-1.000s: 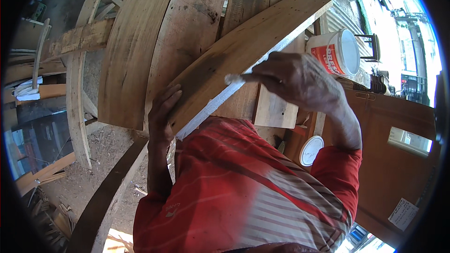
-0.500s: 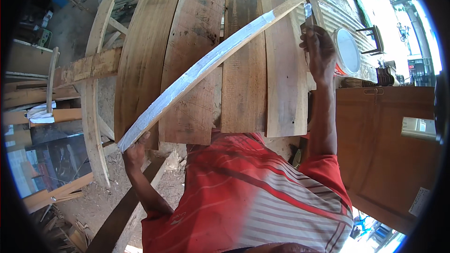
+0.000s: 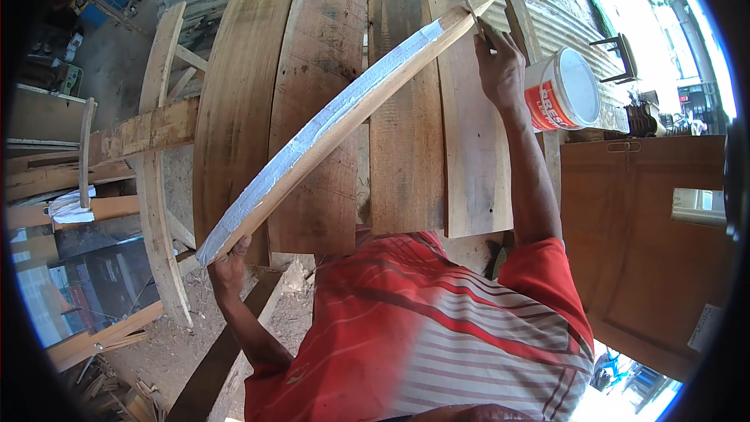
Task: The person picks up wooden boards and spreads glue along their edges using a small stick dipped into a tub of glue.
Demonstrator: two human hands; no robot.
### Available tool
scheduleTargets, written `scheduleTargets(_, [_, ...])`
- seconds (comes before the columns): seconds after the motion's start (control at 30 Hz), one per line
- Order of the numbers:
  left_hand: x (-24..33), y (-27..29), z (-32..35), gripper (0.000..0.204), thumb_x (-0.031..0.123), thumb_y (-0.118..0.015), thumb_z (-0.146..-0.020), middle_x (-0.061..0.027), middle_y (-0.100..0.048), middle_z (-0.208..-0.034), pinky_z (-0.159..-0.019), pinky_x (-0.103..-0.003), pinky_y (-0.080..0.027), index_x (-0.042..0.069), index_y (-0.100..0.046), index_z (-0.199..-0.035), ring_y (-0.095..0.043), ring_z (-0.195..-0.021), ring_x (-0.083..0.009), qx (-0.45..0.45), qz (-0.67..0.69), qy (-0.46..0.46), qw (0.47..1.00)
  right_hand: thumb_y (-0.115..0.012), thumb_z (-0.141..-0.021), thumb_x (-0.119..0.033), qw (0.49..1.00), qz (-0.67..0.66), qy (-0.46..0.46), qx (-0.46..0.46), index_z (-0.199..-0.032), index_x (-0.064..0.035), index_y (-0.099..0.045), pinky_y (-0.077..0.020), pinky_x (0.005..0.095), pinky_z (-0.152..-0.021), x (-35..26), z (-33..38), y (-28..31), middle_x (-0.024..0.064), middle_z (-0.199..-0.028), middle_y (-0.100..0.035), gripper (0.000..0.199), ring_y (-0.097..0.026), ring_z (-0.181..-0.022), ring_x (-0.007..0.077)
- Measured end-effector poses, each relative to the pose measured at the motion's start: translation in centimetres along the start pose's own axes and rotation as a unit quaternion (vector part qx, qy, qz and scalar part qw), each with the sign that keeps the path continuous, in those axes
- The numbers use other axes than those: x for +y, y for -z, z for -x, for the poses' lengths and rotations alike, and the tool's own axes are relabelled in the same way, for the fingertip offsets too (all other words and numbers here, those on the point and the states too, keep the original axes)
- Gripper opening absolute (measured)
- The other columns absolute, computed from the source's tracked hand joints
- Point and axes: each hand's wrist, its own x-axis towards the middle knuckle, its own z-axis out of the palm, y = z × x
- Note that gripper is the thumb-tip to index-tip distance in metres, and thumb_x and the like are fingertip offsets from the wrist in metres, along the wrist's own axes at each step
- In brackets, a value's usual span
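Note:
A long wooden board point(image 3: 375, 101) stretches diagonally from near left to far right, its narrow edge turned up. White paste point(image 3: 312, 137) coats most of that edge; the far end shows bare wood. My left hand point(image 3: 228, 264) grips the board's near end from below, fingers closed round it. At the far end, my right hand point(image 3: 501, 70) pinches a thin flat spreader point(image 3: 472, 12), which meets the bare part of the edge. The spreader's exact kind is hard to make out, seen nearly edge-on. Several wide planks point(image 3: 406, 164) lie side by side under the board.
A white bucket with a red label point(image 3: 553, 98) stands right of my right forearm. Beyond it is a dark frame point(image 3: 623, 59). A brown wooden panel point(image 3: 641, 227) fills the right side. Timber supports point(image 3: 160, 211) and scrap wood are at left.
My right hand has moved left with the spreader, from beyond the board's end onto its bare edge. The board has shifted slightly and shows more of its side face.

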Motion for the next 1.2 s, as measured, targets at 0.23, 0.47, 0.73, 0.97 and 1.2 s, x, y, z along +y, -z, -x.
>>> scheduleTargets(0.23, [-0.4, 0.0, 0.6, 0.037, 0.024, -0.08, -0.094, -0.008, -0.073, -0.109, -0.093, -0.037, -0.052, 0.0, -0.07, -0.121, -0.066, -0.102, -0.0194, 0.016, 0.006, 0.031, 0.999, -0.067, -0.096, -0.008, 0.986, 0.076, 0.066, -0.136, -0.124, -0.0069, -0.071, -0.0546, 0.045, -0.079, -4.3, 1.0, 5.8, 0.0172, -0.102, -0.07, 0.028, -0.069, -0.092, 0.036])
scheduleTargets(0.47, [-1.2, -0.3, 0.4, 0.035, 0.021, -0.082, -0.092, -0.0089, -0.073, -0.105, -0.089, -0.037, -0.052, -0.002, -0.071, -0.116, -0.067, -0.098, -0.0191, 0.038, -0.009, 0.006, 0.999, -0.064, -0.097, -0.007, 0.988, 0.074, 0.021, -0.134, -0.12, -0.0041, -0.07, -0.0533, 0.0457, -0.08, -2.5, -1.2, 5.2, 0.019, -0.099, -0.069, 0.025, -0.069, -0.093, 0.0388])
scheduleTargets(0.73, [-0.1, -0.5, 0.7, 0.032, 0.018, -0.081, -0.091, -0.0092, -0.073, -0.102, -0.087, -0.036, -0.053, -0.003, -0.071, -0.114, -0.066, -0.095, -0.0188, 0.044, -0.001, -0.002, 0.999, -0.064, -0.097, -0.007, 0.986, 0.039, 0.037, -0.161, -0.12, -0.006, -0.071, -0.0537, 0.0446, -0.077, -6.0, -1.4, 6.4, 0.0178, -0.097, -0.068, 0.024, -0.07, -0.089, 0.0364])
scheduleTargets(0.97, [-0.6, -0.5, 0.4, 0.032, 0.018, -0.081, -0.092, -0.0087, -0.073, -0.101, -0.087, -0.036, -0.052, -0.002, -0.07, -0.114, -0.066, -0.095, -0.0187, 0.038, -0.008, 0.013, 0.999, -0.066, -0.097, -0.002, 0.975, -0.012, 0.05, -0.214, -0.125, -0.0001, -0.071, -0.0527, 0.0361, -0.075, -6.4, -0.7, 6.6, 0.0157, -0.103, -0.07, 0.028, -0.069, -0.084, 0.0253])
scheduleTargets(1.2, [-0.6, -0.6, 0.4, 0.034, 0.02, -0.08, -0.093, -0.009, -0.072, -0.102, -0.088, -0.036, -0.053, -0.002, -0.07, -0.115, -0.066, -0.097, -0.019, 0.053, -0.044, -0.004, 0.998, -0.065, -0.095, -0.003, 0.978, 0.033, 0.047, -0.201, -0.123, -0.0082, -0.071, -0.0528, 0.0442, -0.077, -5.5, -1.6, 5.4, 0.0159, -0.1, -0.07, 0.03, -0.069, -0.086, 0.035])
